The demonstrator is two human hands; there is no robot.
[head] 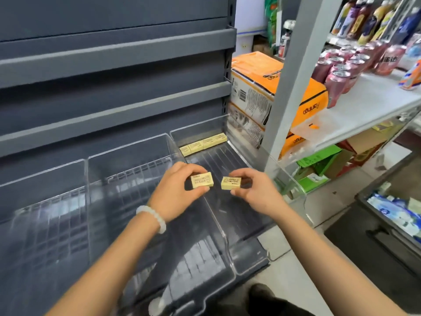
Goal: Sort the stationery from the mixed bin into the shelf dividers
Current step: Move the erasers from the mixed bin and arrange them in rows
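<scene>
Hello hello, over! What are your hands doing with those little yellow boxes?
Left hand pinches one yellow box. Right hand pinches another box. Four more in the right divider's back row. Nothing in the way.

Two small pale-yellow boxes, printed tops up, side by side but apart, held above the clear dividers. Left box point(202, 181): dark print on top, long side roughly level, pinched between thumb and fingers of the left hand point(175, 190). Right box point(231, 183): cartoon print and lettering on top, slightly tilted, pinched by the right hand point(252, 188). Four more matching boxes point(203, 144) lie in a row, touching end to end, against the back wall of the rightmost clear divider tray point(227, 215). Neighbouring divider trays point(127, 192) to the left: transparent, ribbed floors.
</scene>
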